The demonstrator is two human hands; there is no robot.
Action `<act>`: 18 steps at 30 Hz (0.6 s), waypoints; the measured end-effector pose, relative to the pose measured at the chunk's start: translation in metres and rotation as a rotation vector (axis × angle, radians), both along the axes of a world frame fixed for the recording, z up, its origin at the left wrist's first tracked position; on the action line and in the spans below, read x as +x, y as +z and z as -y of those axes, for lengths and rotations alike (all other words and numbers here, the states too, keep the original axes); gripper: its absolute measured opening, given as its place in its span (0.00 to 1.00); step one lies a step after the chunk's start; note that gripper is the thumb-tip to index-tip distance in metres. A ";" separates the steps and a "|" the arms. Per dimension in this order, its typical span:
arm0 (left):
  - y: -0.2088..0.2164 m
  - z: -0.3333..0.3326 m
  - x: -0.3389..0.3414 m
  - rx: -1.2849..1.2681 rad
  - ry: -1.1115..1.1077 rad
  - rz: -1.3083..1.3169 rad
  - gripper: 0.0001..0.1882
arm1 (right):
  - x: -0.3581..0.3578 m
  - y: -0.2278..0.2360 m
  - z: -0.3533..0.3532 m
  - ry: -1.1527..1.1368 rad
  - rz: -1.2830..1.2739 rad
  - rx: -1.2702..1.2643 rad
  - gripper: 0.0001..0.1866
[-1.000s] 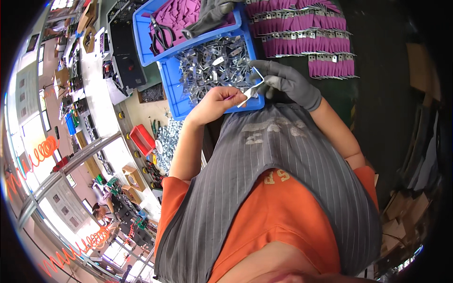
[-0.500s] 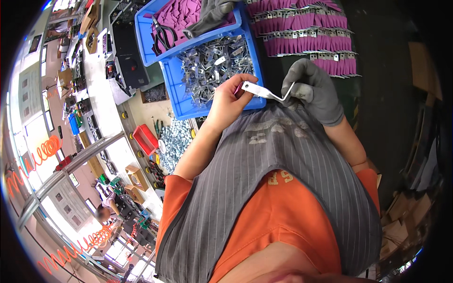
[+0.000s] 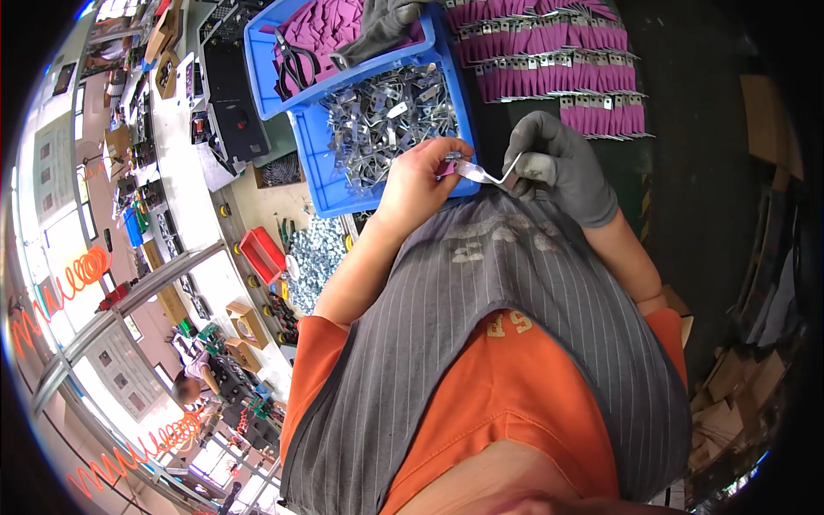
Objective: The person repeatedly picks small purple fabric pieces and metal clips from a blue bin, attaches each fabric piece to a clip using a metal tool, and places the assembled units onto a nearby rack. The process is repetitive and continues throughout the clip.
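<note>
As LH [image 3: 415, 184] holds purple pc [image 3: 447, 168], RH [image 3: 563, 170] bracket [image 3: 477, 172]

The bent metal strip [image 3: 478, 173] is silver, the piece [image 3: 446, 169] beside it magenta-purple, and the glove [image 3: 573, 167] plain grey. Both the lower bin [image 3: 318, 177] and the upper bin [image 3: 265, 101] are solid blue, while the laid-out rows [image 3: 556, 77] alternate bands of purple and silver. Thin pale pinstripes cover the dark grey apron [image 3: 554, 283], over a bright orange shirt [image 3: 506, 399].
</note>
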State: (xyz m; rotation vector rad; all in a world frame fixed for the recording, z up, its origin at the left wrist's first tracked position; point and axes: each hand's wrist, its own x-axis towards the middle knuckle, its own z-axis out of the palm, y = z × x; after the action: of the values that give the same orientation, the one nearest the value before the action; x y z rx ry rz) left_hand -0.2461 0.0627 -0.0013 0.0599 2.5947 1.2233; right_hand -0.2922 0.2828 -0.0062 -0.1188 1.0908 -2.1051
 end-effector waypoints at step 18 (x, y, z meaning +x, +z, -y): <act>-0.026 0.033 0.000 1.174 0.465 0.478 0.22 | 0.017 -0.034 -0.003 -0.164 -0.213 -0.139 0.06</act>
State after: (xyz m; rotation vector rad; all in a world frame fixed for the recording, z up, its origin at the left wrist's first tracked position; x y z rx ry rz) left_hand -0.2459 0.0294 -0.0270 -0.5488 1.2404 2.3750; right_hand -0.2752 0.2853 -0.0404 -0.3376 1.1077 -2.3582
